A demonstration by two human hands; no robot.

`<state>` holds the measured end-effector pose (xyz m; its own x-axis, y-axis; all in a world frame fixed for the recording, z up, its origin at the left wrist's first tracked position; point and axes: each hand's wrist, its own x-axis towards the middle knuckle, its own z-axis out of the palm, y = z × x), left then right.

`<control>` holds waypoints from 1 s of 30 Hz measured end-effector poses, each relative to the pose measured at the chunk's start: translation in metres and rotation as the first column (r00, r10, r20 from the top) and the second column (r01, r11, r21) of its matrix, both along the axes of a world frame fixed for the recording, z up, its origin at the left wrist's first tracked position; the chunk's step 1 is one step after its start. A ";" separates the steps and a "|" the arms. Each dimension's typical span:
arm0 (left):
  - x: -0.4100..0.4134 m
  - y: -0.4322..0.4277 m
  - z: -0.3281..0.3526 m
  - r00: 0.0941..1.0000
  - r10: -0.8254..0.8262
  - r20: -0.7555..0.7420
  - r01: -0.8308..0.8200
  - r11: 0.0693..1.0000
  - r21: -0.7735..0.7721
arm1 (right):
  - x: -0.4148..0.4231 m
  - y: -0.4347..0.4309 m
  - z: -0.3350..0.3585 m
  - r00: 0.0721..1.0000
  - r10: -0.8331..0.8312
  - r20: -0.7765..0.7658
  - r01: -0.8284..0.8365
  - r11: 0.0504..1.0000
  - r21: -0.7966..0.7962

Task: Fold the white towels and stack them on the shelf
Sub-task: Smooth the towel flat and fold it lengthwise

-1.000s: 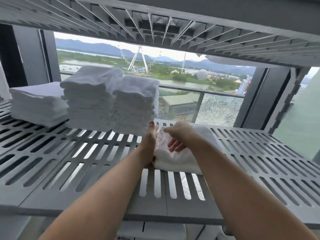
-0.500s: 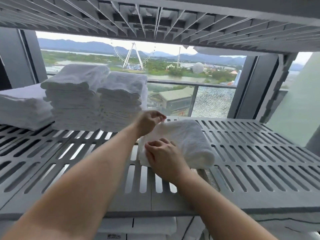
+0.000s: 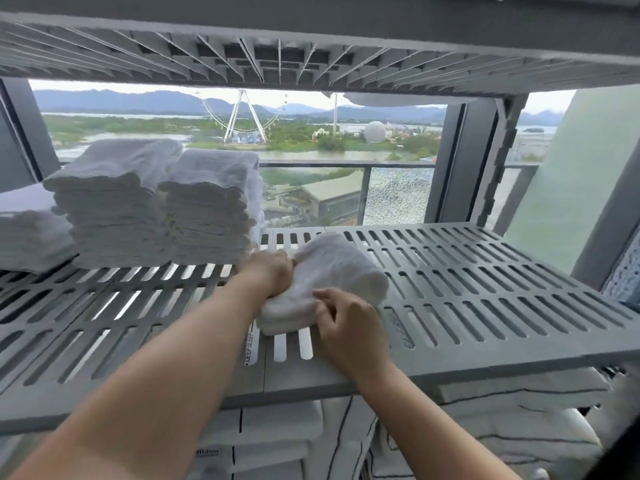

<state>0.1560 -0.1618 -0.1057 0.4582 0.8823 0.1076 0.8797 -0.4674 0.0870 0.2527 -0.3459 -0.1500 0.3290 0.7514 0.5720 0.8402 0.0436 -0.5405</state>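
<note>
Shelf first: the grey slotted shelf spans the whole view and carries everything that matters here. Above it, the ribbed underside of the upper shelf runs across the top. Behind, the window looks out on a Ferris wheel, water and hazy hills.

On the left of the shelf sit three piles of white towels. There's a low stack cut off by the edge of view, a tall stack beside it, and a second tall stack touching that one on its right. Below the shelf's front edge, striped linen, white with thin dark lines, lies piled on a lower level.

And here's the action: the folded towel lies on the shelf near the middle, close to the right of the stacks but apart from them, its rounded fold facing right. The left hand is at the towel's left side, fingers curled tight into the cloth, gripping it. The right hand is at the near edge, fingers bent and pinching the layered front of the towel. Blur softens the fingertips, so how many layers they catch is hard to read. Both bare forearms reach in from the bottom of the view.
</note>
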 end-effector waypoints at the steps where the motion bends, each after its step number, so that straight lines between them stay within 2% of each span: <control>1: -0.001 -0.009 0.002 0.999 0.039 -0.030 -0.039 0.999 -0.002 | 0.003 -0.004 0.001 0.997 -0.028 -0.068 0.025 0.999 -0.047; 5: -0.003 -0.051 0.013 0.960 0.172 -0.219 -0.183 0.983 -0.030 | 0.007 -0.018 0.011 0.963 -0.107 -0.246 0.053 0.975 -0.216; 7: -0.007 -0.067 0.016 0.940 0.195 -0.281 -0.221 0.973 -0.065 | 0.009 -0.022 0.017 0.958 -0.135 -0.252 0.048 0.945 -0.323; 11: -0.017 -0.087 0.020 0.934 0.226 -0.275 -0.275 0.949 -0.155 | 0.010 -0.027 0.026 0.963 -0.127 -0.239 0.010 0.900 -0.436; 13: -0.020 -0.095 0.024 0.907 0.297 -0.297 -0.340 0.935 -0.101 | 0.006 -0.029 0.025 0.969 -0.136 -0.205 0.031 0.896 -0.444; 14: -0.021 -0.097 0.028 0.910 0.302 -0.285 -0.323 0.946 -0.031 | 0.004 -0.030 0.024 0.969 -0.135 -0.208 0.031 0.898 -0.438; 15: -0.022 -0.099 0.031 0.938 0.247 -0.244 -0.237 0.969 0.068 | 0.001 -0.029 0.022 0.967 -0.128 -0.220 0.021 0.902 -0.432; 17: -0.018 -0.095 0.031 0.983 -0.030 -0.180 0.080 0.958 0.275 | -0.002 -0.024 0.017 0.966 -0.112 -0.233 0.004 0.907 -0.420; 19: -0.011 -0.084 0.026 0.943 -0.288 -0.166 0.323 0.911 0.257 | -0.002 -0.020 0.014 0.974 -0.100 -0.202 0.010 0.914 -0.405; 20: -0.008 -0.077 0.023 0.929 -0.337 -0.156 0.363 0.911 0.194 | -0.001 -0.018 0.013 0.980 -0.089 -0.179 0.012 0.920 -0.392; 23: -0.001 -0.054 0.007 0.954 -0.285 -0.096 0.290 0.956 0.047 | 0.001 -0.013 0.009 0.991 -0.043 -0.126 -0.006 0.931 -0.366; 30: 0.006 -0.028 -0.010 0.973 -0.217 -0.082 0.211 0.974 -0.079 | 0.003 0.001 0.006 0.997 -0.044 -0.066 0.014 0.920 -0.392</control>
<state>0.1617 -0.1896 -0.1155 0.6422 0.7666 -0.0006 0.7656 -0.6413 0.0510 0.2554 -0.3449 -0.1440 0.3832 0.8997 0.2090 0.7962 -0.2070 -0.5685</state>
